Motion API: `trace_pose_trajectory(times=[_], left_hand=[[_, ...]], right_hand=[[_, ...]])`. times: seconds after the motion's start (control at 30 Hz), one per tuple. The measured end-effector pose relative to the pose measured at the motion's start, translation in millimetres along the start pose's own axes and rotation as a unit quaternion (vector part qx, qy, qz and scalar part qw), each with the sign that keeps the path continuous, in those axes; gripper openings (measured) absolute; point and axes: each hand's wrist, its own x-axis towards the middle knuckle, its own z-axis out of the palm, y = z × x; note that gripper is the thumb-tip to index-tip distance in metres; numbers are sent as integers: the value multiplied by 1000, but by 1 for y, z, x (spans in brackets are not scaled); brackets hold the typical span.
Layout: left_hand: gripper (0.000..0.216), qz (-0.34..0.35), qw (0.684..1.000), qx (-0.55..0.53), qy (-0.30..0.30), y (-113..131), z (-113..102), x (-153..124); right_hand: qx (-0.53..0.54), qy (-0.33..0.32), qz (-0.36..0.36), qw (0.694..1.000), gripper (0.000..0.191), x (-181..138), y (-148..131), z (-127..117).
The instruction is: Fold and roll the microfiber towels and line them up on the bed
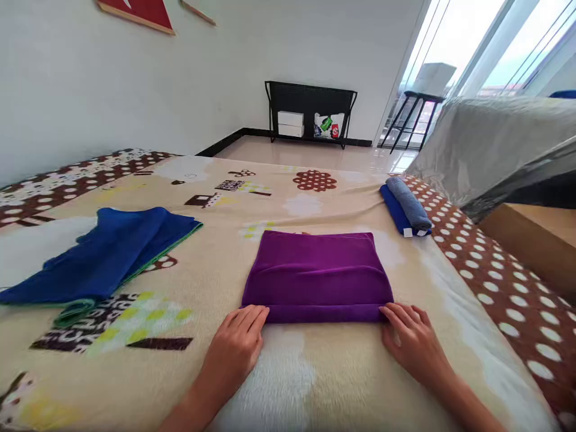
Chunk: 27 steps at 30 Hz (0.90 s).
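Note:
A purple towel (317, 270) lies spread on the patterned blanket (310, 372), its near edge turned over into a narrow flat band. My left hand (240, 336) grips the band's left end, fingers closed over it and the thumb hidden beneath. At the opposite end, my right hand (411, 333) pinches the same band's corner between fingers and thumb. To the left rests a crumpled blue towel (108, 252) with green edging. Beyond my right hand sit two rolled towels, a grey-blue one (408, 201) and a darker blue one (392, 207), with white tags showing.
A cardboard box (531, 240) and a plastic-covered piece of furniture (504, 144) stand past the bed's right side. Against the far wall is a black rack (310, 105) holding white boxes. A black stool (411, 117) stands by the window.

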Motion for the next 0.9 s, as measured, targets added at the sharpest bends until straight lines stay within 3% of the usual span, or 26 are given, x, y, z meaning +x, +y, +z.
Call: trace_pose_trajectory(times=[0.23,0.3,0.47,0.53,0.63,0.77,0.83,0.9], left_hand=[[22,-117,987,-17,-108,11,-12,57],[25,-106,989,-28,-101,26,-9,77],[41,0,991,-100,-93,58,16,108],[41,15,989,-114,-96,48,24,104],[45,-9,989,-112,-99,8,29,81],[46,-74,990,-70,-99,-41,23,48],[45,-98,991,-40,-83,-40,18,45],[46,-89,993,-33,-72,-22,14,55]], right_hand=[[-51,-84,63,993,12,51,-19,-12],[-57,-77,56,994,16,64,-39,-7],[32,-77,-47,995,44,87,-86,29],[47,-84,-61,993,43,92,-81,40],[51,-92,-53,993,43,89,-43,43],[18,-82,36,996,44,69,9,32],[1,-72,69,995,44,64,12,29],[2,-73,66,995,44,68,-3,29]])
